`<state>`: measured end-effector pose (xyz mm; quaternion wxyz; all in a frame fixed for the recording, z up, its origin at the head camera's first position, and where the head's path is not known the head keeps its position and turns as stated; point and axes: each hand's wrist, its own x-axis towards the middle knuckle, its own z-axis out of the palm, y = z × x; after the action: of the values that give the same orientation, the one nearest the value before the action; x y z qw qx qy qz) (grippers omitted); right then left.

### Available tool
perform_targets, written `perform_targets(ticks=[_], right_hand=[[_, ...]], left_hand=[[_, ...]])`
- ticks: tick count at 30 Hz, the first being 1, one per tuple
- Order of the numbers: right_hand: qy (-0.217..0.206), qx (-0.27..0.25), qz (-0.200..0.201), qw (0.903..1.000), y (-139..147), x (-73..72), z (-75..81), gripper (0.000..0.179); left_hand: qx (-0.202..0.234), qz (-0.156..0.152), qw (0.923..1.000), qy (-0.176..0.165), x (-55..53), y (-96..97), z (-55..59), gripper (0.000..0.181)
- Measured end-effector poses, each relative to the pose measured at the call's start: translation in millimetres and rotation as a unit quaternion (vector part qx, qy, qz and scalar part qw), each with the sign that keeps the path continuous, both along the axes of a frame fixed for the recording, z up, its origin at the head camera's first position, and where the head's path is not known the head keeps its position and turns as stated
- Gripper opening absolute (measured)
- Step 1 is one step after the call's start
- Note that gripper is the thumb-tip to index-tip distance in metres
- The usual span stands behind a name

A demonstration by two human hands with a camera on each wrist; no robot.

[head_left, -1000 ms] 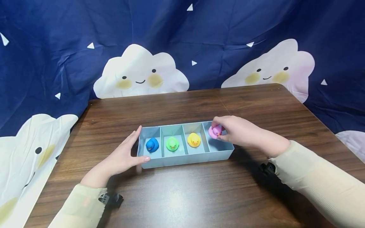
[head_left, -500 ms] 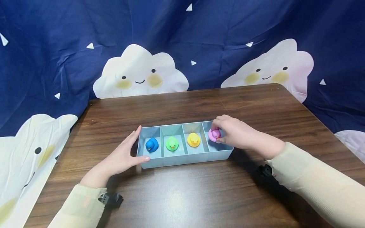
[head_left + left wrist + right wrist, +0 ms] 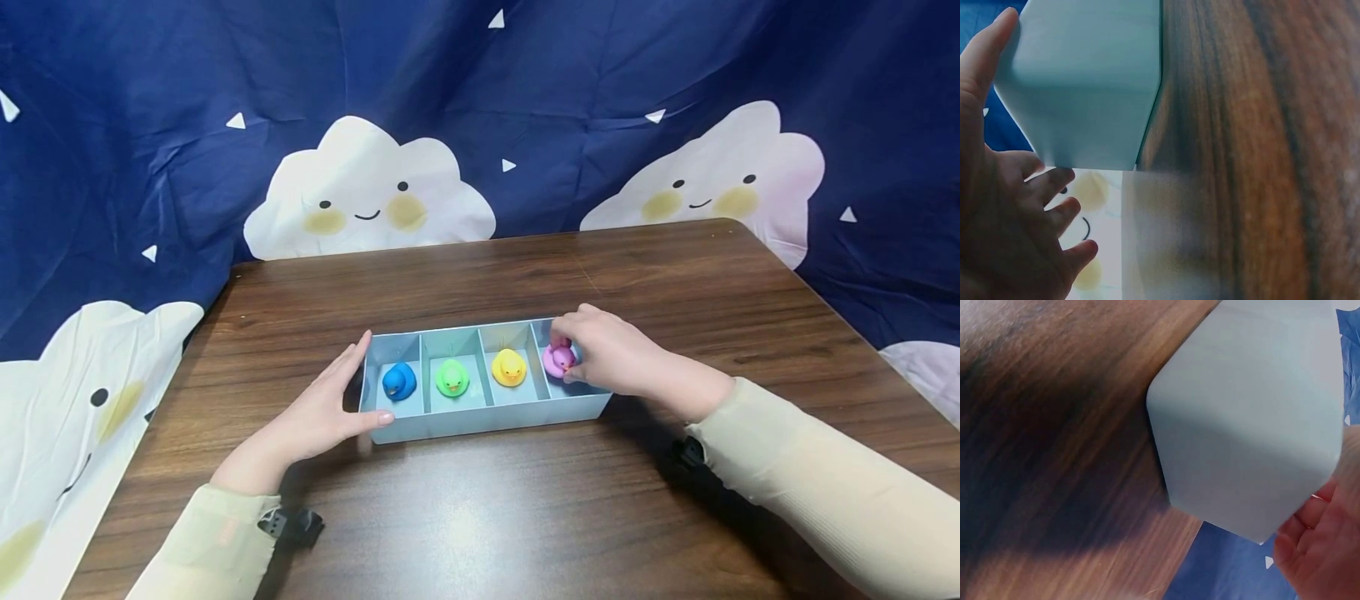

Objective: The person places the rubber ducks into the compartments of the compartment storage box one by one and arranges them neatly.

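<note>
A pale blue-grey tray (image 3: 495,419) with a row of compartments stands on the table. A blue toy duck (image 3: 400,381), a green duck (image 3: 452,378) and a yellow duck (image 3: 509,367) each sit in a compartment, left to right. In the rightmost one, my right hand (image 3: 622,350) pinches a purple duck (image 3: 557,362) between thumb and fingers, partly covering it. My left hand (image 3: 318,412) spans the tray's left end, fingers fairly straight, thumb on the front corner. In the left wrist view its fingers (image 3: 1054,187) spread beside the tray's end wall. The right wrist view hides the purple duck behind the tray.
The brown wood-grain table (image 3: 450,533) extends around the tray. Behind it hangs a dark blue cloth (image 3: 540,108) printed with white clouds. A dark strap device (image 3: 292,525) sits at the left wrist, and another (image 3: 690,452) at the right.
My right hand has moved slightly left with the purple duck, bringing it lower and closer to the divider within the rightmost compartment. The left hand and the other ducks have stayed put.
</note>
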<state>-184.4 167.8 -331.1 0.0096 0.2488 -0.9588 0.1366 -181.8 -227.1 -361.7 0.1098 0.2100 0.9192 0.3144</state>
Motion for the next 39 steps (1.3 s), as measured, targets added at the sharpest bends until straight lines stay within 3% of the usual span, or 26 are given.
perform_targets(ticks=[9,26,34,39], right_hand=[[-0.001,0.007,-0.003,1.0000,1,-3.1,-9.1,0.036],[-0.005,0.028,0.003,0.9996,0,-2.4,-10.9,0.039],[-0.008,-0.034,0.009,0.9994,8,-2.1,-9.5,0.038],[-0.032,-0.122,-0.011,0.9920,16,0.5,1.1,0.033]], left_hand=[[-0.002,-0.001,1.0000,0.001,-0.8,-0.9,-0.7,0.111],[-0.004,0.000,1.0000,0.005,-0.9,-0.6,-2.5,0.111],[-0.001,0.000,1.0000,0.003,-0.4,-0.5,-2.8,0.110],[-0.001,0.001,1.0000,0.002,-0.8,-0.8,-2.1,0.110]])
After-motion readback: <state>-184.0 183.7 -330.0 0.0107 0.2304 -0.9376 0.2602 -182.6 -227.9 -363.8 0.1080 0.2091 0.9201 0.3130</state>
